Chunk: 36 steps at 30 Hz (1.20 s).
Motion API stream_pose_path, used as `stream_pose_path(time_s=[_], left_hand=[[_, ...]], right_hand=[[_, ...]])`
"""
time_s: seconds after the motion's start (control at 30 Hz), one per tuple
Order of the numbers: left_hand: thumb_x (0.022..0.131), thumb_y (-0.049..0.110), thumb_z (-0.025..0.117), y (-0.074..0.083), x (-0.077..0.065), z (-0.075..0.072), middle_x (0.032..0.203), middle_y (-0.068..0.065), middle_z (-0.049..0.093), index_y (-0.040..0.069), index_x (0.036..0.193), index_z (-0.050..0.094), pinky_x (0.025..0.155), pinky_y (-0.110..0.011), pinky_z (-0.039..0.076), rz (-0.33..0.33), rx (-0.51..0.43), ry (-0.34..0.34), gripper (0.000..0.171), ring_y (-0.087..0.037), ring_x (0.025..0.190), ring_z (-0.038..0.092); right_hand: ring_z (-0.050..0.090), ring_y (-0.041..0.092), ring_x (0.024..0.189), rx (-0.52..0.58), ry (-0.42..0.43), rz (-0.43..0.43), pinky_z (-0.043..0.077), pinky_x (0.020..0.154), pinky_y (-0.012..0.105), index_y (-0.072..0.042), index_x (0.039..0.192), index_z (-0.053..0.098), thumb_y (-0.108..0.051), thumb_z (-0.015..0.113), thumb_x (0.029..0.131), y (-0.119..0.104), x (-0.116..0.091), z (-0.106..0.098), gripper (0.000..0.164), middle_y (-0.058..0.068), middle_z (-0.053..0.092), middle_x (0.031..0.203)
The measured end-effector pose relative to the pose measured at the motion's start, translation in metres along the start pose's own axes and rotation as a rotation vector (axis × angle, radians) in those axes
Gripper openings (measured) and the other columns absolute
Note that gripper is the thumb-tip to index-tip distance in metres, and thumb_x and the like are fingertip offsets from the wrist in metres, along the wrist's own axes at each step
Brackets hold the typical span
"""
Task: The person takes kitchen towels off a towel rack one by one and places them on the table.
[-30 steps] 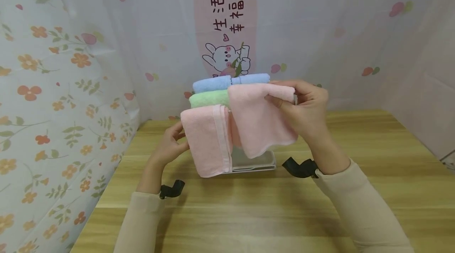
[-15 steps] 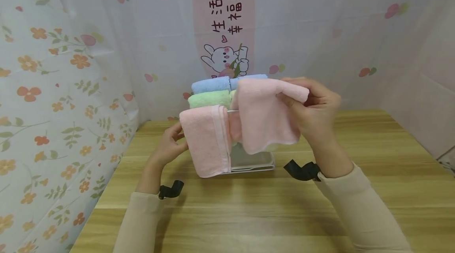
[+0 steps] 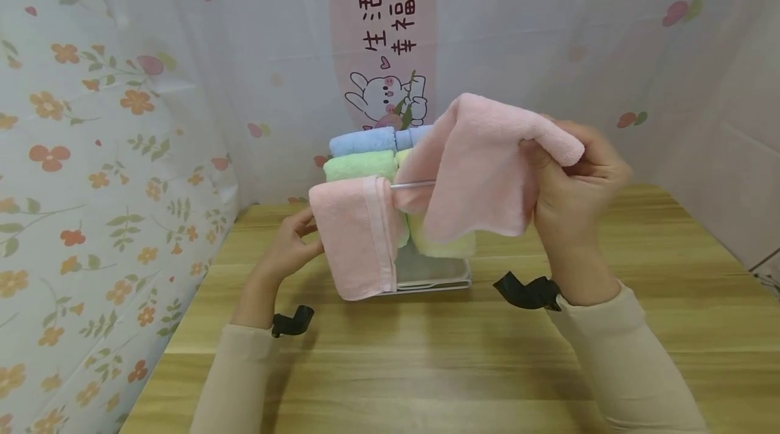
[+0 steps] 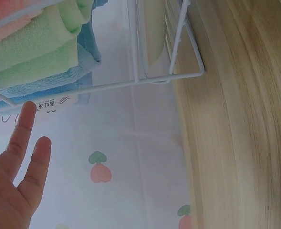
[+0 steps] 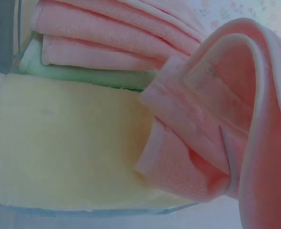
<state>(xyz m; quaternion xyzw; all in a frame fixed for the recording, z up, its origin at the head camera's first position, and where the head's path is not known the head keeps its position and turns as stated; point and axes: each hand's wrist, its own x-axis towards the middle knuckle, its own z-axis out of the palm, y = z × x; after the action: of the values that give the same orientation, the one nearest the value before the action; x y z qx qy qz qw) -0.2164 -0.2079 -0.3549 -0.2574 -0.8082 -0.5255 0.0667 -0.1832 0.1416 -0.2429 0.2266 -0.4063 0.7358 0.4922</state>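
My right hand [image 3: 581, 173] pinches a pink towel [image 3: 487, 163] by its top fold, raised at the right of a white wire towel rack [image 3: 412, 184]. The towel's left part hangs around the front bar; in the right wrist view its folds [image 5: 188, 157] overlap a yellow towel [image 5: 68, 143]. My left hand [image 3: 289, 251] holds the rack's left side, its fingertips partly behind a second pink towel [image 3: 350, 237] draped over the front bar. In the left wrist view, fingers [image 4: 21, 129] reach the white wire [image 4: 107, 87]; the thumb is out of sight.
Behind the pink towels, a green towel [image 3: 359, 166] and blue towels [image 3: 362, 141] hang on the rack's farther bars. A pale tray [image 3: 432, 273] forms its base on the wooden table [image 3: 390, 366]. A printed curtain [image 3: 244, 48] stands close behind.
My right hand has moved right and up, lifting the pink towel, so that the front bar and the yellow towel show more. My left hand stays at the rack's left side.
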Motion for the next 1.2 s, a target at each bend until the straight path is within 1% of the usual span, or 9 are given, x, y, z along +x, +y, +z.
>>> stream_pose_path(time_s=[0.07,0.37,0.43,0.53,0.63,0.73,0.93,1.03,1.2], left_hand=[[0.085,-0.003,0.064,0.000,0.002,0.001,0.122,0.029,0.058,-0.002,0.130,0.057,0.106,-0.064,0.040,0.005,0.000,0.001,0.045,0.006,0.121,0.050],[0.085,-0.003,0.063,0.000,0.004,0.003,0.121,0.028,0.060,-0.002,0.128,0.057,0.105,-0.065,0.040,0.021,-0.003,0.006,0.044,0.004,0.119,0.052],[0.084,-0.004,0.063,0.000,0.004,0.003,0.122,0.025,0.061,-0.001,0.128,0.058,0.105,-0.065,0.040,0.025,-0.006,0.008,0.044,0.004,0.120,0.052],[0.084,-0.004,0.063,-0.001,0.004,0.003,0.124,0.017,0.063,0.003,0.127,0.060,0.105,-0.065,0.040,0.029,-0.011,0.013,0.044,0.003,0.120,0.052],[0.084,-0.004,0.063,-0.001,0.003,0.003,0.123,0.014,0.064,0.005,0.126,0.061,0.104,-0.066,0.041,0.028,-0.014,0.018,0.043,0.003,0.120,0.052],[0.084,-0.004,0.064,-0.001,0.003,0.004,0.121,0.016,0.064,0.009,0.124,0.063,0.104,-0.066,0.041,0.023,-0.015,0.026,0.043,0.003,0.118,0.053],[0.085,-0.003,0.064,-0.002,0.003,0.002,0.124,0.014,0.064,0.026,0.122,0.063,0.105,-0.065,0.040,0.039,-0.025,0.009,0.047,0.002,0.122,0.052],[0.086,-0.002,0.064,-0.003,0.002,0.002,0.128,0.011,0.064,0.026,0.124,0.063,0.106,-0.065,0.039,0.044,-0.028,-0.003,0.047,0.002,0.123,0.051],[0.086,-0.002,0.063,-0.004,0.003,0.002,0.128,0.011,0.064,0.027,0.123,0.063,0.106,-0.065,0.039,0.044,-0.032,-0.009,0.047,0.002,0.123,0.052]], right_hand=[[0.058,0.015,0.056,0.015,0.036,-0.008,0.048,0.060,0.023,0.023,0.078,0.063,0.020,0.073,0.066,-0.003,0.002,0.000,0.016,0.007,0.070,0.065],[0.049,0.019,0.054,0.050,0.202,-0.029,0.042,0.058,0.028,0.022,0.071,0.058,0.021,0.073,0.066,-0.013,0.013,-0.002,0.016,0.007,0.058,0.056],[0.046,0.019,0.053,0.069,0.229,-0.040,0.041,0.056,0.028,0.022,0.069,0.056,0.022,0.071,0.066,-0.015,0.017,-0.002,0.016,0.007,0.054,0.054],[0.045,0.020,0.053,0.105,0.260,-0.055,0.042,0.056,0.029,0.022,0.068,0.054,0.022,0.070,0.065,-0.019,0.021,-0.001,0.016,0.008,0.053,0.054],[0.047,0.022,0.054,0.140,0.283,-0.065,0.044,0.057,0.030,0.022,0.068,0.053,0.022,0.070,0.063,-0.024,0.025,0.001,0.018,0.011,0.054,0.055],[0.048,0.023,0.054,0.155,0.305,-0.073,0.045,0.059,0.032,0.021,0.067,0.052,0.022,0.071,0.062,-0.028,0.030,0.002,0.019,0.012,0.055,0.055],[0.043,0.020,0.052,0.127,0.309,-0.120,0.042,0.056,0.029,0.020,0.064,0.049,0.020,0.072,0.062,-0.030,0.036,-0.007,0.022,0.010,0.051,0.052],[0.043,0.019,0.051,0.111,0.300,-0.147,0.043,0.056,0.029,0.021,0.065,0.050,0.020,0.074,0.062,-0.026,0.038,-0.015,0.025,0.011,0.052,0.052],[0.040,0.019,0.049,0.094,0.290,-0.171,0.042,0.054,0.028,0.022,0.062,0.046,0.022,0.070,0.063,-0.022,0.039,-0.024,0.024,0.010,0.050,0.049]])
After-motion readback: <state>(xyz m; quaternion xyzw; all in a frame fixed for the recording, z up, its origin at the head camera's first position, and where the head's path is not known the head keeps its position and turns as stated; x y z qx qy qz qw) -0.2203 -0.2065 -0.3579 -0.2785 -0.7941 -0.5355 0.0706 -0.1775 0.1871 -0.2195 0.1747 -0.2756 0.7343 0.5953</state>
